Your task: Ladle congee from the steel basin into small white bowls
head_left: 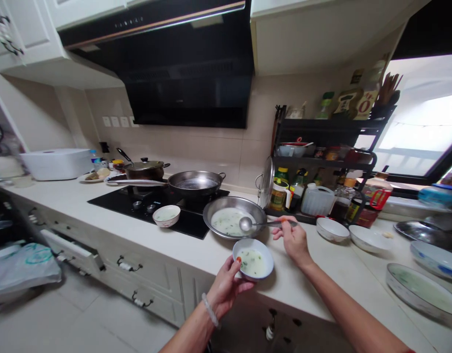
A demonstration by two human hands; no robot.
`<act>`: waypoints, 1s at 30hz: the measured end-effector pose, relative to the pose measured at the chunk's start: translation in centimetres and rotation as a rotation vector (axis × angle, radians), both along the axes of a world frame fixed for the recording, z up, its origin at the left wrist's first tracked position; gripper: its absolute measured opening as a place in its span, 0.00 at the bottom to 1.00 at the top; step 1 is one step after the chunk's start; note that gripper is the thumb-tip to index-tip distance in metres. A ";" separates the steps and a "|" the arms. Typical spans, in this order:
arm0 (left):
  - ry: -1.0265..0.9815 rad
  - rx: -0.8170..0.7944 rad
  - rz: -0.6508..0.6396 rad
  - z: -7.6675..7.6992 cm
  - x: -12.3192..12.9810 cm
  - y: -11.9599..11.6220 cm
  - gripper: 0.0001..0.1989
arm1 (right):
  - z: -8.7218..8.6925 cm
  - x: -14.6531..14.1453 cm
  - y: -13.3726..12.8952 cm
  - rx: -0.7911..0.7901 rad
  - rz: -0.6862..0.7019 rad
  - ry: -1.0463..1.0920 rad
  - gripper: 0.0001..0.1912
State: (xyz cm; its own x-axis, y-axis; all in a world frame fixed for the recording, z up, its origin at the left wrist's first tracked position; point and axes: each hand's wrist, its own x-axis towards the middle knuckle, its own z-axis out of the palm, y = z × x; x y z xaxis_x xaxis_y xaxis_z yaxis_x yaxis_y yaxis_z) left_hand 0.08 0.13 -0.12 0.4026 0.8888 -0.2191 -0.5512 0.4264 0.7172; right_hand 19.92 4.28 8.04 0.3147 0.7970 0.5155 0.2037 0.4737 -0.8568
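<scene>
My left hand (231,284) holds a white bowl (252,260) by its rim and underside, with pale soup and green bits inside. In my right hand (294,238) is the handle of a metal ladle (247,224), its head over a wide steel basin (207,215). The same kind of pale soup fills part of the basin, which stands on the counter just beyond the held bowl. A small patterned bowl of soup (167,215) rests on the front of the black cooktop.
A steel wok (195,182) and a lidded pot (144,169) sit on the cooktop (117,200). Right of the basin are a rack of bottles (321,162), two bowls (332,229) (369,238) and a large soup dish (422,289). A drawer (73,250) stands ajar at left.
</scene>
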 end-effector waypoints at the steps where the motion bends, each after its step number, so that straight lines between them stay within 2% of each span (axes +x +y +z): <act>1: 0.000 0.001 0.000 0.0 0.0 0.0 0.22 | -0.3 -0.3 0.3 -0.013 0.008 -0.053 0.18; 6: -0.007 0.006 -0.006 0.2 0.0 -0.2 0.24 | -1.0 -1.3 0.9 -0.064 0.030 -0.155 0.19; 15: -0.010 -0.006 0.000 0.2 0.0 -0.3 0.22 | -0.8 0.1 2.0 -0.064 -0.065 0.175 0.14; 24: 0.004 0.002 -0.003 0.1 0.0 -0.1 0.22 | -0.3 0.4 1.8 -0.059 -0.078 0.385 0.10; 30: 0.002 -0.005 0.004 0.2 0.0 -0.2 0.21 | 0.1 0.5 1.5 -0.058 -0.063 0.439 0.09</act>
State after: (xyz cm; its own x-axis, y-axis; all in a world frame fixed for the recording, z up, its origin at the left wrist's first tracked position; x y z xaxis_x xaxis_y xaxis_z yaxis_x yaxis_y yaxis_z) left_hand 0.06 -0.06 0.05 0.3989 0.8890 -0.2248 -0.5511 0.4284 0.7161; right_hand 20.45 5.82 8.11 0.5426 0.7929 0.2771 -0.1582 0.4205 -0.8934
